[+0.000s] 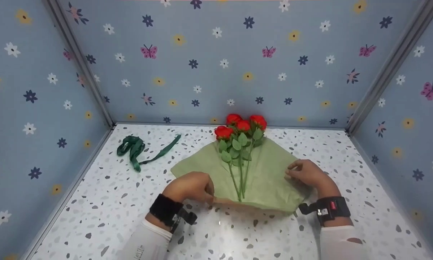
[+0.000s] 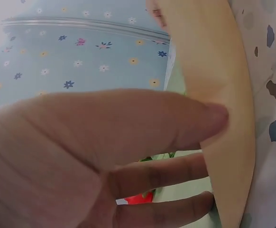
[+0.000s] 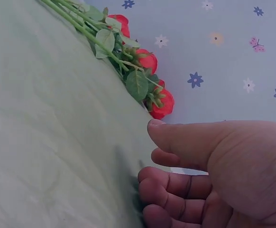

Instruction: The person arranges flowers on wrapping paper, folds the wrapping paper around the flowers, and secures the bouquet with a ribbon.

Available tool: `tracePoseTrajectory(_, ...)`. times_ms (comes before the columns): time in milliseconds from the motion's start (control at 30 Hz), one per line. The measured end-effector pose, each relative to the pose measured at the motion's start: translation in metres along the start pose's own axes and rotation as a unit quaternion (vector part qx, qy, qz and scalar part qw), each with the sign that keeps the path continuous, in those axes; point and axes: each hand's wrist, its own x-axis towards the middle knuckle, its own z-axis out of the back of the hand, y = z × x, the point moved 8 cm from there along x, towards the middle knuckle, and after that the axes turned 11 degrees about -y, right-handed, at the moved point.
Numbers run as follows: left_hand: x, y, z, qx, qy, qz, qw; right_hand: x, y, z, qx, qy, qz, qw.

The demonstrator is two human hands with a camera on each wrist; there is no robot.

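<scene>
A sheet of green wrapping paper (image 1: pixel 198 159) with a tan underside lies on the speckled table. Several red artificial roses (image 1: pixel 243 125) rest on it, blooms toward the back wall and green stems (image 1: pixel 241 180) toward the front edge. At the paper's front left, my left hand (image 1: pixel 193 186) pinches the edge; in the left wrist view its thumb (image 2: pixel 195 118) presses the tan side, with fingers on the green side. My right hand (image 1: pixel 308 175) is at the paper's right side, its fingers loosely bent. In the right wrist view nothing shows between its thumb and fingers.
A dark green ribbon (image 1: pixel 131 150) lies in loose loops at the table's back left, one end stretched rightward. Blue flower-patterned walls (image 1: pixel 216 65) enclose the table (image 1: pixel 93 213) at the back and both sides.
</scene>
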Motion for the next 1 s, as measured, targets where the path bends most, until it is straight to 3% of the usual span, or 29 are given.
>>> tracePoseTrajectory(133,0.004,0.004,0.001,0.005,-0.017,0.007,0.9998,-0.004,0.004,0.004,0.015,0.014,-0.004,0.9998)
tracePoseTrajectory(300,0.006,0.011,0.002,0.01,-0.03,0.04,0.9987,-0.01,0.021,0.008,0.026,0.038,0.021,0.9987)
tracePoseTrajectory(467,0.009,0.017,-0.001,0.015,-0.038,0.07,0.9967,-0.02,0.044,-0.001,0.052,0.124,0.066,0.9888)
tracePoseTrajectory(633,0.011,0.019,-0.001,0.022,-0.056,0.069,0.9958,-0.031,0.06,-0.016,0.021,0.189,0.093,0.9772)
tracePoseTrajectory(833,0.012,0.017,-0.004,0.032,-0.067,0.054,0.9958,-0.032,0.062,-0.035,-0.047,0.199,0.08,0.9755)
tracePoseTrajectory(1000,0.012,0.018,-0.007,0.017,-0.052,0.074,0.9958,-0.029,0.061,-0.045,-0.066,0.185,0.09,0.9765)
